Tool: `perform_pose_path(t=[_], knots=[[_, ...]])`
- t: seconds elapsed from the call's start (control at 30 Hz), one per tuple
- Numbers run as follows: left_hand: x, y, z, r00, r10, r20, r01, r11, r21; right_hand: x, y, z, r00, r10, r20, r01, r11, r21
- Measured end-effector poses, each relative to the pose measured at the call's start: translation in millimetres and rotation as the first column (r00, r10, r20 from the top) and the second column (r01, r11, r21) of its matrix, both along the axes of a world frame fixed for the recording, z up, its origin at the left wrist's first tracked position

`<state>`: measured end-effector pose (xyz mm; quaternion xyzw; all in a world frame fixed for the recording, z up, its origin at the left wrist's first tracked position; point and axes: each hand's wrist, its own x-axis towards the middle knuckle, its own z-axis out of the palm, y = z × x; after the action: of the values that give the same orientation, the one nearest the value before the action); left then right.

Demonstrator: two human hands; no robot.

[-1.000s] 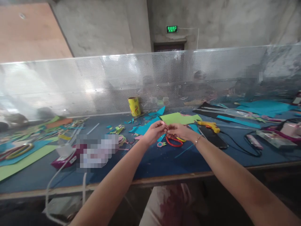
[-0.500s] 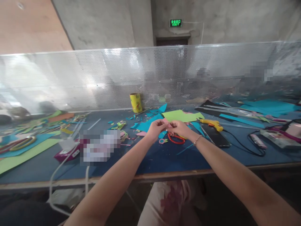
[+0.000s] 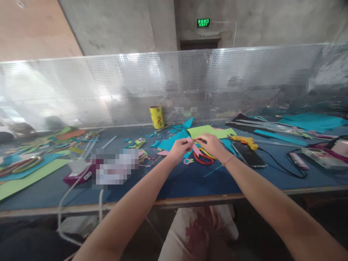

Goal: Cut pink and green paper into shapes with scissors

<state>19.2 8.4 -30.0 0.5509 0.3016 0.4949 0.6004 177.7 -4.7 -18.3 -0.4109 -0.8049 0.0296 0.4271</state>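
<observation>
My left hand point(image 3: 178, 149) pinches one end of a small pink foam strip point(image 3: 195, 148) above the blue worktable point(image 3: 176, 181). My right hand point(image 3: 211, 144) is closed in a pinch close to the strip's far end; whether it grips the strip I cannot tell. Red-handled scissors point(image 3: 202, 159) lie on the table just under both hands, with a small pink and blue foam flower point(image 3: 187, 161) beside them. Blue foam sheet point(image 3: 170, 143) and a green foam sheet point(image 3: 209, 132) lie right behind my hands.
A yellow glue gun point(image 3: 244, 141) and a black phone point(image 3: 248, 153) lie to the right, with a black cable point(image 3: 282, 170). A yellow roll point(image 3: 157, 117) stands by the perforated metal screen point(image 3: 108, 90). Foam scraps, a green sheet point(image 3: 24, 181) and a white cable point(image 3: 63, 203) are at left.
My hands have drawn slightly apart, and the pink strip now shows stretched between them. The view has shifted a little upward.
</observation>
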Motion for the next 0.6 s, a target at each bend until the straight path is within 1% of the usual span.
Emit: perform_pose_path(t=[0.2,0.37,0.47,0.53,0.6], knots=[[-2.0,-0.2,0.2,0.999,-0.006,-0.033,0.005,1.0,-0.02,0.9,2.4,-2.8,0.99,-0.008,0.138,0.003,0.999,0.033],[-4.7,0.4,-1.0,0.999,-0.043,-0.011,0.043,0.997,-0.066,-0.6,1.7,-4.3,0.975,-0.025,0.222,0.013,0.998,0.056],[-5.2,0.7,-1.1,0.998,-0.065,0.001,0.065,0.993,-0.097,-3.0,1.9,-4.2,0.97,-0.097,0.223,0.078,0.993,0.09],[-5.3,1.1,-0.8,0.998,-0.057,-0.003,0.057,0.992,-0.113,-0.1,6.1,-4.2,0.968,-0.171,0.183,0.154,0.982,0.104],[-5.6,1.9,-0.2,0.999,-0.036,-0.014,0.034,0.992,-0.124,9.9,13.9,-4.7,0.958,-0.253,0.132,0.243,0.966,0.086]])
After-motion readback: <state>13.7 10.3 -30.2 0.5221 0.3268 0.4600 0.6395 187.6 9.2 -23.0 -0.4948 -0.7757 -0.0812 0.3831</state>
